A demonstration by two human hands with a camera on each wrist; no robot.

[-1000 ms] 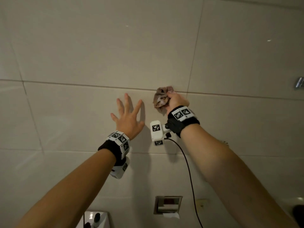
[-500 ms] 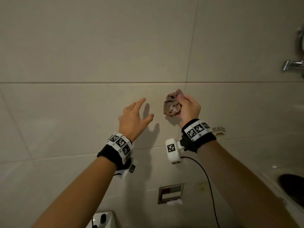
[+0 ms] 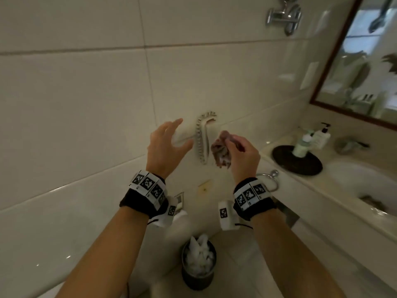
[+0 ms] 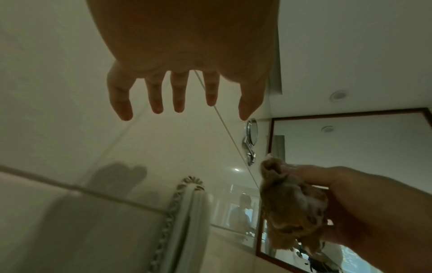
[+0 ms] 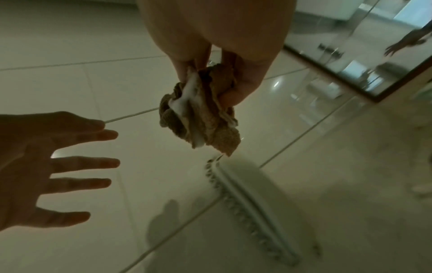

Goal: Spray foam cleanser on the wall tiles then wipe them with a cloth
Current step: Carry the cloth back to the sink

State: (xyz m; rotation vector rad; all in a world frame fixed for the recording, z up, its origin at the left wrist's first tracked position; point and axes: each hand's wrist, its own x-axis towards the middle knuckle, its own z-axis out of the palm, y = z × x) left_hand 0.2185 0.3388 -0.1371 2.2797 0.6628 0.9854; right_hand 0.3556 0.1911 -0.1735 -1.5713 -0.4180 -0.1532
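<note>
Glossy cream wall tiles [image 3: 86,104] fill the left and middle of the head view. My right hand [image 3: 236,151] pinches a crumpled brown cloth [image 3: 220,154] a little off the wall. White foam sits in the folds of the cloth [image 5: 203,118], as the right wrist view shows. My left hand [image 3: 171,136] hovers open to the left of it, fingers spread and touching nothing; the left wrist view shows the left hand [image 4: 182,103] empty. Between the hands, a white beaded-edge fixture [image 3: 203,138] is fixed to the tiles. No foam cleanser can is in view.
A dark waste bin [image 3: 198,263] full of white tissue stands on the floor below my wrists. To the right are a counter with a dark tray [image 3: 297,166], pump bottles [image 3: 320,136], a basin [image 3: 365,186], a towel ring [image 3: 268,179] and a framed mirror [image 3: 365,61]. Chrome fittings [image 3: 283,16] hang above.
The view has swung down and to the right. My left hand has lifted off the tile and both hands have dropped lower beside the white fixture. The right hand still holds the cloth.
</note>
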